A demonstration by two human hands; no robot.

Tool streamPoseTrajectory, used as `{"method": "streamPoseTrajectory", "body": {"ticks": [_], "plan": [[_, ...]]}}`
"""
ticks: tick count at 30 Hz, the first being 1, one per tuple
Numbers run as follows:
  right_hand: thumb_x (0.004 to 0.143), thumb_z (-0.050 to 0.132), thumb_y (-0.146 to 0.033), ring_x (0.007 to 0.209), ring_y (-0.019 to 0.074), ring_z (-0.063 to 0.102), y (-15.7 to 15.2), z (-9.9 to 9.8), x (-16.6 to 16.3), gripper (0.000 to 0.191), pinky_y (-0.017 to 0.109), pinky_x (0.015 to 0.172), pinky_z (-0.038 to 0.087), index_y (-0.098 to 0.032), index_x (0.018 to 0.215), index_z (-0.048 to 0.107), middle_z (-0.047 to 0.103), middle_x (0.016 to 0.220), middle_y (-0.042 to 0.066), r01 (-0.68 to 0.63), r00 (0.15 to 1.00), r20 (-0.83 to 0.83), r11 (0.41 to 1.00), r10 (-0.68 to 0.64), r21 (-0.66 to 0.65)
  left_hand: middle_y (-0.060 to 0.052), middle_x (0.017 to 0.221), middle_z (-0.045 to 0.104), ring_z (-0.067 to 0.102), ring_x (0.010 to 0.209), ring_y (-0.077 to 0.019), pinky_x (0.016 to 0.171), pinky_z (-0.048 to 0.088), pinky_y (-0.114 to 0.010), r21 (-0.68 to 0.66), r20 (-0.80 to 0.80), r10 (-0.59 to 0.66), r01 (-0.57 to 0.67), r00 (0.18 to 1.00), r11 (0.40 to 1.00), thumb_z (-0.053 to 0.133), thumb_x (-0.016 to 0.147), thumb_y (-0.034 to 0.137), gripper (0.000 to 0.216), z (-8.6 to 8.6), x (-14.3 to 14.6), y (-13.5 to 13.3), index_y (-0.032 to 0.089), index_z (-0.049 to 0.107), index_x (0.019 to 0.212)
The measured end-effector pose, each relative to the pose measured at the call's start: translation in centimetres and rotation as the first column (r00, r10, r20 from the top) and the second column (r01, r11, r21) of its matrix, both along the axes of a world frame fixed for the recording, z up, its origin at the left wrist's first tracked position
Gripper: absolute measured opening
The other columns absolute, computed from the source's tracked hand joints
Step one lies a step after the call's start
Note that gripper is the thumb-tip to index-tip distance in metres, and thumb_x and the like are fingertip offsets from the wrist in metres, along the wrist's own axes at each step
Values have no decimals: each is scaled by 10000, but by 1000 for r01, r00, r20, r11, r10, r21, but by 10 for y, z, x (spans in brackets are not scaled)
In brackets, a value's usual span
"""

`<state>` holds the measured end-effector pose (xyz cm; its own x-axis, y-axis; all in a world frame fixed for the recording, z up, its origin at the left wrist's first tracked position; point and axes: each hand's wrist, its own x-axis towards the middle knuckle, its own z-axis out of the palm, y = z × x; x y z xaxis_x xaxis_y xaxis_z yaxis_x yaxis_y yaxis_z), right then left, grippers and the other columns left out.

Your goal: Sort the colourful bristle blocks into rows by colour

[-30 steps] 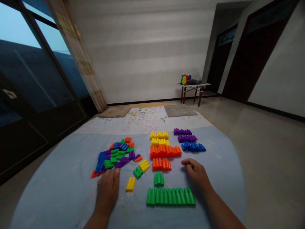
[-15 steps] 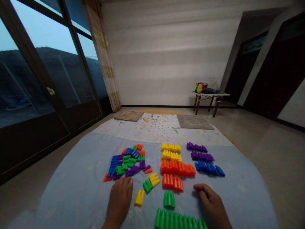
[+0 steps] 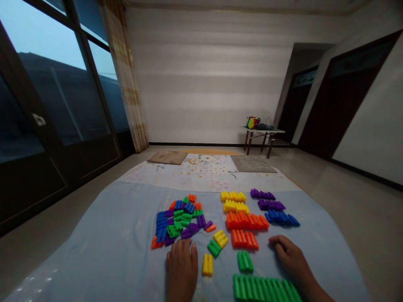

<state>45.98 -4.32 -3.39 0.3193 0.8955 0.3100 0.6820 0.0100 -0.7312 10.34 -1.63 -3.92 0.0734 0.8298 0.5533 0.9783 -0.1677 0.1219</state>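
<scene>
My left hand point(image 3: 181, 266) lies palm down on the blue cloth, fingers laid out, with nothing visible in it. Its fingertips are at the near edge of a mixed pile of plastic tube-shaped building blocks point(image 3: 185, 222). To its right lie a yellow block point(image 3: 207, 265), a green block point(image 3: 214, 248) and another yellow block point(image 3: 221, 238). My right hand point(image 3: 291, 256) rests on its side with loosely curled fingers, no block showing in it. Left of it are orange rows point(image 3: 244, 240), a short green group point(image 3: 245, 262) and a long green row point(image 3: 266, 288).
Yellow rows point(image 3: 233, 196), purple rows point(image 3: 271, 205) and a blue row point(image 3: 282, 218) lie farther back on the light blue cloth point(image 3: 116, 235). Beyond are a brown mat point(image 3: 168, 157), a grey mat point(image 3: 253, 163) and a small table point(image 3: 264, 131) by the wall.
The view has swung left and tilted up, so the blocks appear farther right. Both hands stay by the blocks; no block has visibly been moved.
</scene>
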Motion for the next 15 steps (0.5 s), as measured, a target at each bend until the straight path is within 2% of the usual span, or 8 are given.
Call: {"method": "streamPoseTrajectory", "body": {"ticks": [6, 9, 15], "plan": [[708, 455, -233, 760, 230, 594, 3, -1, -3, 146, 373, 745, 483, -212, 687, 598, 637, 734, 68, -95, 974, 210, 994, 83, 49, -63, 992, 637, 548, 982, -192, 827, 413, -349, -16, 195, -40, 44, 980, 999, 371, 894, 278, 284, 9, -1, 0, 205, 627, 994], [725, 444, -215, 754, 229, 574, 5, -2, -3, 138, 374, 734, 473, -212, 683, 576, 618, 728, 68, -110, 963, 251, 993, 96, 43, -48, 973, 649, 556, 975, -197, 813, 415, -359, -45, 273, -40, 54, 961, 998, 381, 890, 318, 284, 7, -3, 2, 224, 635, 977], [736, 430, -189, 751, 222, 553, 6, -4, -2, 130, 365, 716, 462, -211, 691, 551, 590, 726, 58, -107, 957, 272, 994, 100, 11, -51, 1028, 651, 558, 989, -206, 834, 417, -379, -104, 323, -61, 100, 945, 990, 401, 876, 358, 293, -3, -6, 4, 248, 624, 1032]]}}
